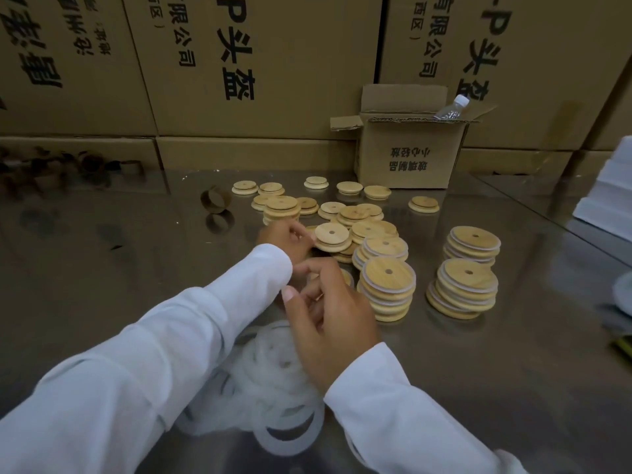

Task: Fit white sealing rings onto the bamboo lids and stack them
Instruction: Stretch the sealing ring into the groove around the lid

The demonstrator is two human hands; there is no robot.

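Note:
My left hand grips the edge of a bamboo lid with a centre hole, on top of a loose heap of lids. My right hand hovers with curled fingers above a pile of white sealing rings; whether it holds a ring is unclear. Another lid lies partly hidden behind its fingers. Stacks of lids with white rings stand to the right: two near ones and two farther right.
The work surface is a shiny metal table. An open small carton with a plastic bottle stands at the back. A cardboard tube ring sits left of the lids. Large cartons wall the rear; white stacked sheets lie at right.

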